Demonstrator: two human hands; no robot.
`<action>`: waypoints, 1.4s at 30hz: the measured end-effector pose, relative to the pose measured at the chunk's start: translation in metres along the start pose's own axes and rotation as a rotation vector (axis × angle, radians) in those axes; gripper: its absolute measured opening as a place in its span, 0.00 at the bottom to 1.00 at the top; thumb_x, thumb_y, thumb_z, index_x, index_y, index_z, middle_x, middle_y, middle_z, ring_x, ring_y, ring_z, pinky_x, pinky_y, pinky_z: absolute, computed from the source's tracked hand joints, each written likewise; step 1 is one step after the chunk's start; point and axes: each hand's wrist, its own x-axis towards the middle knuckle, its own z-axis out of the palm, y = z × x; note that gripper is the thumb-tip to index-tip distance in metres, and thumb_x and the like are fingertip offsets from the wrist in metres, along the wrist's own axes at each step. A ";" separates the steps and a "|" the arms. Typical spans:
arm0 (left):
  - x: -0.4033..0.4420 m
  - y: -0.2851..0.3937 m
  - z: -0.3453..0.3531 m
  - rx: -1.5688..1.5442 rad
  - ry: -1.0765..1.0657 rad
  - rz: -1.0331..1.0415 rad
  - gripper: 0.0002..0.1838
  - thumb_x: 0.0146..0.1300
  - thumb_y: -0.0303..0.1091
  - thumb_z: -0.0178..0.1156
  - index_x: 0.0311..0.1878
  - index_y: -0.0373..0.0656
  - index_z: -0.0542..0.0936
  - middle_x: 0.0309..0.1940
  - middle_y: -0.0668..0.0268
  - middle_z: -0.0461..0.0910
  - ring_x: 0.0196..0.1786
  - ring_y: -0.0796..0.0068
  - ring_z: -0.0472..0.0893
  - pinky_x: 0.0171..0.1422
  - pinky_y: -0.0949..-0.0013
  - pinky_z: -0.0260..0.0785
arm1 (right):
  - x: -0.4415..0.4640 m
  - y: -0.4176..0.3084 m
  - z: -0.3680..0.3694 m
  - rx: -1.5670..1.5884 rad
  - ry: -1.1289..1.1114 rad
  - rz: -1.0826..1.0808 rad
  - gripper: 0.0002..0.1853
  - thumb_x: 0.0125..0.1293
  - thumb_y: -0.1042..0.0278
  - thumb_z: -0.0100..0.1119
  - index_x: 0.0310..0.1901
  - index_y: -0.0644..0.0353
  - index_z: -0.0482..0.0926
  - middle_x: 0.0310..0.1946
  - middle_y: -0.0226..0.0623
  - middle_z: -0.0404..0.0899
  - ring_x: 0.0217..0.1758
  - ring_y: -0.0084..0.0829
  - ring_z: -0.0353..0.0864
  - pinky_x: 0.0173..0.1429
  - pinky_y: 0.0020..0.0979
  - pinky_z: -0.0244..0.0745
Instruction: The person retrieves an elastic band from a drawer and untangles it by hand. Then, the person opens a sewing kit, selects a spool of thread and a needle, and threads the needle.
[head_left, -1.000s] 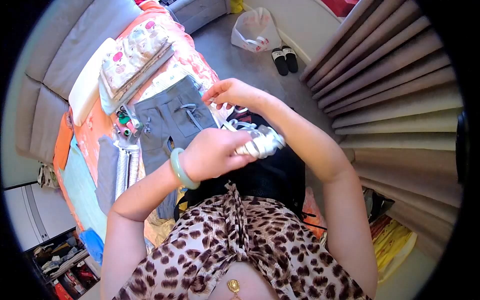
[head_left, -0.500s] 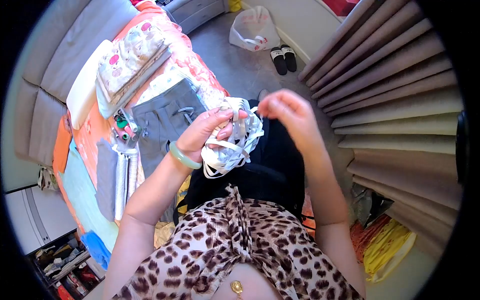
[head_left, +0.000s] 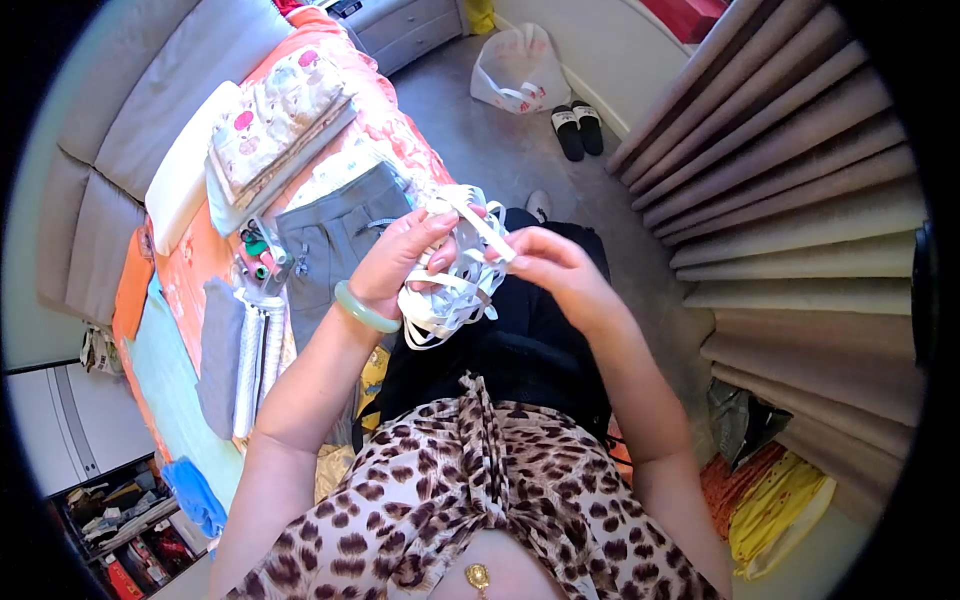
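A loose bundle of white elastic band (head_left: 450, 302) hangs from my left hand (head_left: 392, 265), whose fingers and thumb are closed on it above my lap. My right hand (head_left: 560, 270) pinches a flat strand of the same band, which runs taut between the two hands. Just beyond my left hand, grey trousers (head_left: 325, 230) with a drawstring lie on the bed. A clear pouch with scissors and thread spools (head_left: 262, 258) is to the left of the trousers.
Folded patterned bedding (head_left: 275, 125) and rolled fabric (head_left: 255, 360) lie on the bed (head_left: 185, 290). On the floor are a white plastic bag (head_left: 520, 70) and black slippers (head_left: 577, 132). Curtains (head_left: 780, 200) hang at the right, with yellow cloth (head_left: 775, 510) below.
The band has gone from a bunched clump to a loose hanging bundle in my left hand. My right hand has come back to the bundle and taken hold of a strand.
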 end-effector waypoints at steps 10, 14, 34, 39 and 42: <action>0.009 0.003 -0.026 0.340 0.189 0.165 0.10 0.68 0.36 0.54 0.48 0.42 0.76 0.15 0.75 0.65 0.12 0.90 0.59 0.14 0.84 0.48 | -0.098 -0.059 -0.065 -0.302 0.275 0.095 0.09 0.67 0.68 0.51 0.34 0.63 0.76 0.20 0.27 0.72 0.19 0.15 0.66 0.24 0.18 0.60; 0.007 0.010 -0.039 0.402 0.224 0.190 0.10 0.67 0.36 0.56 0.47 0.42 0.76 0.16 0.76 0.67 0.14 0.90 0.60 0.16 0.83 0.50 | -0.150 -0.078 -0.087 -0.336 0.371 0.115 0.08 0.64 0.67 0.56 0.32 0.63 0.76 0.19 0.27 0.72 0.19 0.16 0.66 0.23 0.19 0.60; -0.012 0.016 -0.045 1.522 -0.002 0.172 0.13 0.60 0.37 0.59 0.45 0.42 0.78 0.32 0.55 0.78 0.36 0.60 0.79 0.44 0.65 0.69 | -0.073 -0.233 -0.115 0.297 -0.003 -0.739 0.15 0.67 0.77 0.49 0.55 0.69 0.71 0.49 0.46 0.74 0.52 0.39 0.76 0.57 0.41 0.76; -0.022 0.021 -0.035 1.625 -0.211 0.185 0.13 0.59 0.37 0.59 0.45 0.43 0.77 0.31 0.53 0.79 0.34 0.54 0.79 0.41 0.62 0.70 | -0.063 -0.224 -0.137 0.219 0.069 -0.731 0.17 0.69 0.76 0.47 0.58 0.70 0.69 0.53 0.47 0.72 0.58 0.41 0.73 0.60 0.37 0.75; -0.028 0.018 -0.019 1.810 -0.325 0.328 0.13 0.55 0.34 0.61 0.43 0.46 0.73 0.25 0.55 0.76 0.31 0.53 0.79 0.34 0.57 0.69 | -0.042 -0.245 -0.128 0.051 0.230 -0.807 0.17 0.69 0.74 0.48 0.57 0.70 0.69 0.55 0.47 0.71 0.59 0.41 0.73 0.61 0.36 0.74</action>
